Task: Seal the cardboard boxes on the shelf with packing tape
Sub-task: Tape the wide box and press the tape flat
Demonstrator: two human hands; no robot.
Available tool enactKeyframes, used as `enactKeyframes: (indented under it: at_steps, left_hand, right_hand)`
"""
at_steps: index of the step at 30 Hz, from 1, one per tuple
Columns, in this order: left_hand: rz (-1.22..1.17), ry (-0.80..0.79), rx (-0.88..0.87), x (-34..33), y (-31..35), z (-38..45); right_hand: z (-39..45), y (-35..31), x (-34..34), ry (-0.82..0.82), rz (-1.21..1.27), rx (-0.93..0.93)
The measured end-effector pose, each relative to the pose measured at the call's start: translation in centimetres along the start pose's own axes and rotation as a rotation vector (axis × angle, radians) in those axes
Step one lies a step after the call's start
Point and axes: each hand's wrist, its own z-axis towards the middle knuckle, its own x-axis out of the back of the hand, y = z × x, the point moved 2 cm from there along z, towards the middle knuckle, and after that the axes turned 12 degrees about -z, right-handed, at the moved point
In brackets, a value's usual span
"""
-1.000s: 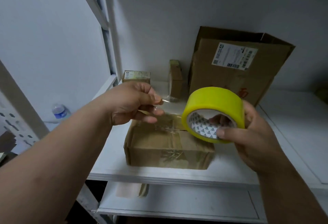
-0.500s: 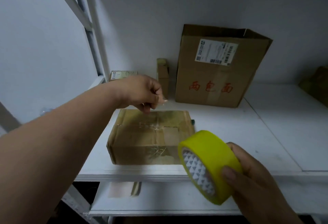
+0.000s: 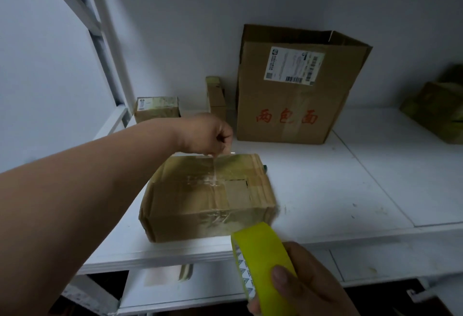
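Packing tape, a yellow roll [image 3: 263, 253] on a stiff core, sits in my right hand [image 3: 308, 283], fingers curled round it, below the white shelf [image 3: 350, 190] edge. My left hand [image 3: 210, 135] pinches its thin, clingy free end at the far edge of the flat brown cardboard box [image 3: 208, 198]. Light stuff, likely to crease; I'd keep it taut.

Left hand [image 3: 208, 134] pinches tape at box [image 3: 213, 195] — right hand [image 3: 308, 288] grips roll [image 3: 260, 255].
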Motion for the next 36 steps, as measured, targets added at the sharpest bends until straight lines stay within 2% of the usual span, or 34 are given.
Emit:
enactKeyframes:
  at_steps: [7,20,23,36]
  left_hand:
    - [0.027,-0.010,-0.036,0.7,-0.8,1.5]
    - [-0.004,-0.078,-0.011,0.3,-2.2,3.0]
    - [0.001,-0.089,0.006,0.3,-2.6,3.4]
    - [0.053,-0.069,-0.009,-0.3,-3.1,4.6]
  right_hand:
    - [0.2,0.1,-1.0,0.177,-0.099,0.011]
    - [1.5,-0.4,-1.7,0.039,-0.186,-0.120]
    - [2.0,-0.4,-1.6,0.042,-0.269,-0.127]
    - [3.0,-0.6,-1.0,0.056,-0.287,-0.195]
